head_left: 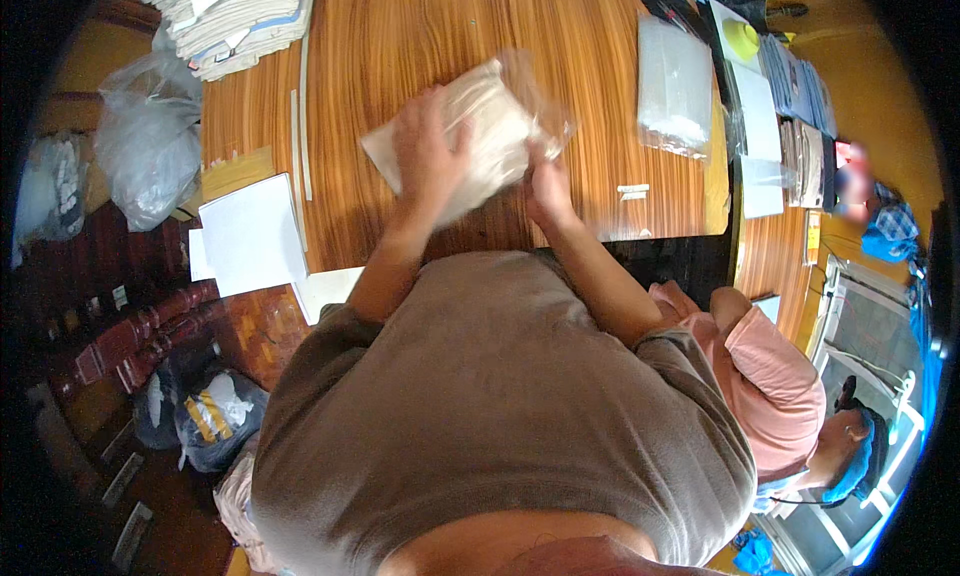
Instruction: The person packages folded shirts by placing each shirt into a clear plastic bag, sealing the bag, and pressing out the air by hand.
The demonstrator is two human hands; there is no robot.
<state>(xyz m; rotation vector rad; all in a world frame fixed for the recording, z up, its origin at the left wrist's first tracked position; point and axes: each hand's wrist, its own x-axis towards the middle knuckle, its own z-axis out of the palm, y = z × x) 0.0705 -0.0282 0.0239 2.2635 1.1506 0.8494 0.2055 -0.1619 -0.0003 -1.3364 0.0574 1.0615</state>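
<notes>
A folded cream cloth (482,126) lies tilted on the wooden table in front of me, inside a clear plastic bag (522,76). My left hand (430,156) rests on the left part of the package, its fingers spread over the cloth and blurred by motion. At the package's right side my right hand (548,184) pinches the loose edge of the bag. Some of the bag's film stands up past the far right corner of the cloth.
Folded cloths (240,21) are stacked at the far left. White paper (252,234) lies at the near left edge. A pile of clear plastic bags (675,86) sits at right. Another person in a pink shirt (775,386) is close on my right, beside a second table.
</notes>
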